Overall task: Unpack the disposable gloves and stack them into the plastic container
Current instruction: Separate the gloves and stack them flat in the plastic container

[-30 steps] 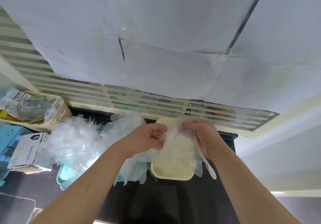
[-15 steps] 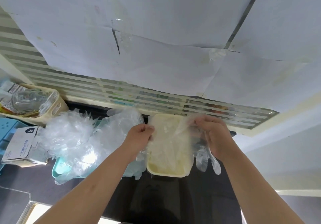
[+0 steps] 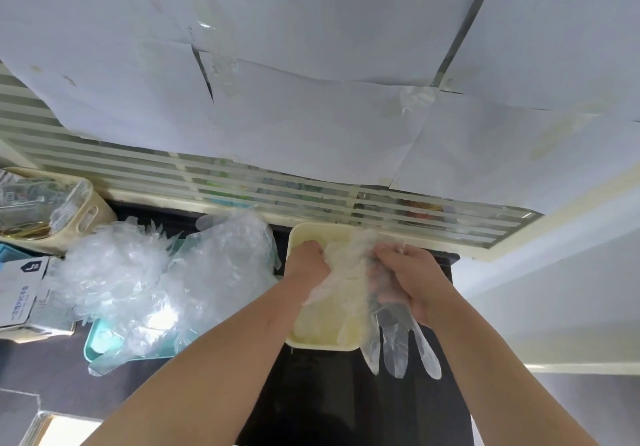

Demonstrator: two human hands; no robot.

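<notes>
1. Glove [image 3: 394,338]: one thin, clear disposable one, stretched between both hands right over the cream plastic container [image 3: 323,344]. The cuff end is bunched up above the middle of the container. The finger end dangles past its near right corner, over the dark counter [image 3: 329,397].
2. The left hand [image 3: 306,262] is over the container's left half, knuckles up. Its fingers are curled down and grabbing the crumpled film of the glove.
3. The right hand [image 3: 412,279] is at the container's right edge, fingers curled in tight and pinching the same glove. The glove's own fingers hang out below the palm.
4. The plastic container sits on the counter with its far end close to the striped glass strip at the back. There's pale filmy stuff inside that looks like more gloves, but honestly I can't tell how many.
5. Left of it there's a big heap of loose gloves [image 3: 121,279], all clear and crinkly, spilling over a teal tray [image 3: 100,343]. The heap comes up just beside the container's left wall.
6. Further left is a white cardboard box [image 3: 20,293] with a printed label, partly cut off by the frame edge. Behind it is a cream basket [image 3: 88,217] with a handle slot, holding clear wrappers and some bits too blurry to make out.
7. Above the striped strip, the whole back is covered in white paper sheets [image 3: 311,65], overlapping each other.
</notes>
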